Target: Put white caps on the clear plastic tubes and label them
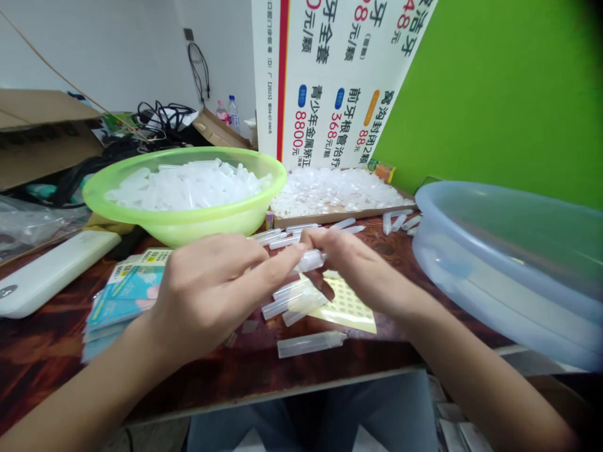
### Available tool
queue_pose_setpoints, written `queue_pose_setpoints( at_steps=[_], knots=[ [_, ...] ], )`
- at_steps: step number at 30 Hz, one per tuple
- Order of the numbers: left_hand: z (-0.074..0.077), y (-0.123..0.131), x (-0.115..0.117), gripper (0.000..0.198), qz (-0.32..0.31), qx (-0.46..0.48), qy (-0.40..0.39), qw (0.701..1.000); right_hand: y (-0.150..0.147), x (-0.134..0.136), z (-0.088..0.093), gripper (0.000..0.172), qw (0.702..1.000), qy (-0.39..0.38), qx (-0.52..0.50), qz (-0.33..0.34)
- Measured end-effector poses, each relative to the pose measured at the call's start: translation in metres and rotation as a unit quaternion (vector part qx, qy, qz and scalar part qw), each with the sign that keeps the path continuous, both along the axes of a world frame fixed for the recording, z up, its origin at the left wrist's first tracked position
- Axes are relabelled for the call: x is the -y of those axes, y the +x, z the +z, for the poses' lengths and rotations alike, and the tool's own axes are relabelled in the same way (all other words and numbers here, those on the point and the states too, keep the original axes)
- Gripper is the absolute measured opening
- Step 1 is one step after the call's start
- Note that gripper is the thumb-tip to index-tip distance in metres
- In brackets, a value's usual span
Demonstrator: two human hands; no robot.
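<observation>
My left hand (211,285) is closed round a translucent plastic tube (311,260), whose near end shows between the fingers. The fingers of my right hand (355,267) are bent and pinch at that same end; what the fingertips touch is partly hidden. Below the hands, several similar tubes (277,306) lie on a pale yellow sheet of round stickers (360,311) and beside it. One more tube with a narrow tip (311,344) rests closer to the table's front edge. Behind the hands lie several further tubes (285,241).
A green basin (211,220) heaped with tubes stands back left. Behind is a cardboard tray (339,216) of small clear parts. A large blue basin (494,276) stands right. Blue packets (122,295) and a white oblong device (56,270) lie left on the dark table (198,389).
</observation>
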State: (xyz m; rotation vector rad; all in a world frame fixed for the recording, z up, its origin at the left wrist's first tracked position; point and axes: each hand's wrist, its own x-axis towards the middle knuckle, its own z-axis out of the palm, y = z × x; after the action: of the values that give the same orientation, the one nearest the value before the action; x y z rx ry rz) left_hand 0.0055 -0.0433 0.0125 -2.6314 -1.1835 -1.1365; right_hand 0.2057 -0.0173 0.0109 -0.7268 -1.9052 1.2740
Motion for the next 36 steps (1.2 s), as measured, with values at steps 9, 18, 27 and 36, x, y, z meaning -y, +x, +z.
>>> queue_pose_setpoints(
  at_steps=[9,18,27,36],
  knots=[
    [0.0,0.022,0.023,0.016,-0.259,-0.083,-0.261,0.926,0.055,0.031,-0.025,0.028,0.947,0.121,0.269,-0.126],
    [-0.053,0.05,0.035,0.02,-0.319,-0.236,0.061,0.916,0.072,0.055,-0.067,0.021,0.889,0.201,0.382,-0.151],
    [-0.063,0.053,0.03,0.024,-0.281,-0.208,0.102,0.931,0.091,0.056,-0.073,0.024,0.836,0.273,0.425,-0.215],
    [-0.065,0.054,0.026,0.024,-0.279,-0.148,0.079,0.946,0.071,0.032,-0.064,0.024,0.892,0.248,0.363,-0.109]
  ],
)
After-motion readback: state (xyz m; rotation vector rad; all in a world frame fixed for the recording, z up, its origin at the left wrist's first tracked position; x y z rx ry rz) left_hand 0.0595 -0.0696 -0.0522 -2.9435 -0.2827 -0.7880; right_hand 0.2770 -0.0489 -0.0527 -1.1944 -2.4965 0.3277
